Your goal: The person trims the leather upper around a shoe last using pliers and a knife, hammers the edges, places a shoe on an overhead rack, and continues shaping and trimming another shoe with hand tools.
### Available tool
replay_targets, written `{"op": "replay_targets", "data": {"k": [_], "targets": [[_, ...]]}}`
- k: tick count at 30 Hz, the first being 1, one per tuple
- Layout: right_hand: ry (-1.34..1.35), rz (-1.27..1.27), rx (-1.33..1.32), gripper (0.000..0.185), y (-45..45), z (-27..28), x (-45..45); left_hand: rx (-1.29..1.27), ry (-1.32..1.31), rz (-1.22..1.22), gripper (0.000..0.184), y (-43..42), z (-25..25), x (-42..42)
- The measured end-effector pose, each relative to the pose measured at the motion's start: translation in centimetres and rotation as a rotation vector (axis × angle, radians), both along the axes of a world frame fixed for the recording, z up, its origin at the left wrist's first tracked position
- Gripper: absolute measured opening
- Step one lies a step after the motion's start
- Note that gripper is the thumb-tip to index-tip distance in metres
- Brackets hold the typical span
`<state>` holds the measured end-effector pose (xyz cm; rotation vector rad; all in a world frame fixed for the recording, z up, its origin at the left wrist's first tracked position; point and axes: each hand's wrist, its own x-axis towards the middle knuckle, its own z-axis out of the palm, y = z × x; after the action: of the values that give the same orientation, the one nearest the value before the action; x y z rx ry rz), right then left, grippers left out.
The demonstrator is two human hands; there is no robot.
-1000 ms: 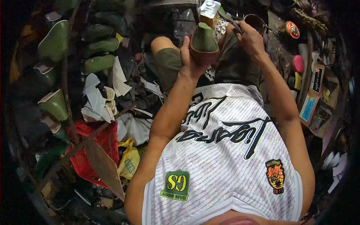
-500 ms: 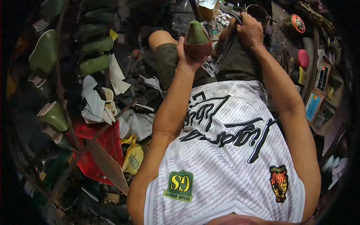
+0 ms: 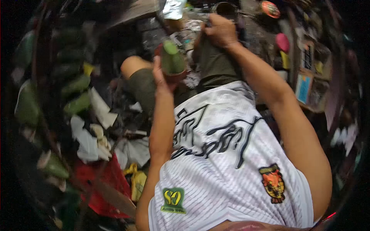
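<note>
Over my lap, my left hand (image 3: 163,79) is wrapped round a green shoe last (image 3: 172,61) with a dark red shoe upper (image 3: 175,77) about its lower part. The last's narrow green end points away from me. My right hand (image 3: 222,32), farther forward near my other knee, is closed in a fist round the pliers seen in it a moment ago. Blur and the fingers hide most of that tool now. The right hand and the shoe are apart.
At left lie several green shoe lasts (image 3: 79,104), white scraps (image 3: 84,140), a red mesh bag (image 3: 102,184) and a yellow plastic bag (image 3: 138,183). A round tin (image 3: 224,9) stands beyond my right hand. Small boxes (image 3: 304,87) and a pink round object (image 3: 282,42) are at right.
The whole view has swung, shifting the surroundings left and blurring them. My left hand has tilted the shoe, showing more of the last. The pliers' jaws, plain before, no longer show clearly.
</note>
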<state>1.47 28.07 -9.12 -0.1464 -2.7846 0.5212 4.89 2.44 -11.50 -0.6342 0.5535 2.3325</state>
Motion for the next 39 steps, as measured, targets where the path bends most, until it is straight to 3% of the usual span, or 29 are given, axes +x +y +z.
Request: {"op": "replay_targets", "data": {"k": [1,3,6,8,11,15,19,20,21,24,25,26,27,28,29,31,33,39], "targets": [[0.043,0.025,-0.042,0.030,-0.1,0.3,0.2,0.131,0.049,0.013,0.059,-0.1,0.2,0.2],[-0.156,-0.093,-0.181,0.031,-0.7,2.0,0.9,0.226,0.109,-0.024,0.065,-0.4,-0.2,0.4],[-0.184,-0.107,-0.464,0.035,1.0,2.7,1.6,0.153,0.169,-0.076,0.069,-0.5,0.7,0.1],[-0.274,-0.231,-0.555,0.040,2.8,2.6,3.3,0.275,0.143,-0.116,0.072,-0.8,1.1,0.3],[-0.404,-0.429,-0.468,0.043,6.0,-1.2,6.2,0.401,0.145,-0.163,0.074,-0.8,0.6,0.3],[-0.514,-0.561,-0.366,0.047,11.5,-9.9,10.8,0.291,0.076,-0.082,0.072,-0.2,1.3,0.6],[-0.616,-0.692,-0.144,0.050,14.4,-11.5,13.8,0.240,0.020,-0.046,0.061,-0.5,0.7,0.7],[-0.542,-0.636,-0.162,0.051,16.4,-13.5,14.8,0.085,-0.048,0.038,0.058,-0.1,0.9,0.7],[-0.468,-0.573,-0.188,0.052,17.8,-15.7,15.3,0.123,-0.003,-0.018,0.055,-0.3,0.5,0.7],[-0.457,-0.633,-0.310,0.048,16.8,-15.7,15.1,-0.102,-0.070,0.030,0.050,-0.6,0.1,0.6],[-0.561,-0.567,-0.342,0.046,17.1,-16.7,15.6,0.023,-0.071,0.007,0.052,-2.0,-0.4,0.7],[-0.647,-0.540,-0.347,0.043,19.7,-16.5,16.9,0.185,-0.072,-0.049,0.056,-2.4,-0.4,0.6],[-0.624,-0.633,-0.267,0.041,18.5,-14.7,16.9,0.029,-0.086,0.030,0.055,-1.4,1.0,1.0],[-0.663,-0.539,0.121,0.038,19.2,-15.5,17.3,0.210,-0.086,0.088,0.055,-1.0,1.3,1.0],[-0.689,-0.655,-0.049,0.039,16.8,-11.1,16.2,0.224,-0.024,0.094,0.059,-0.9,1.0,1.0],[-0.546,-0.620,0.012,0.037,16.6,-11.2,16.3,0.191,-0.023,-0.058,0.060,-1.3,1.0,0.9],[-0.457,-0.618,0.007,0.035,17.5,-11.1,15.3,-0.136,-0.222,0.058,0.060,-0.4,2.6,0.9],[-0.334,-0.334,-0.065,0.028,20.2,-9.3,8.7,-0.120,-0.186,0.050,0.057,-0.5,1.5,1.8]]}}
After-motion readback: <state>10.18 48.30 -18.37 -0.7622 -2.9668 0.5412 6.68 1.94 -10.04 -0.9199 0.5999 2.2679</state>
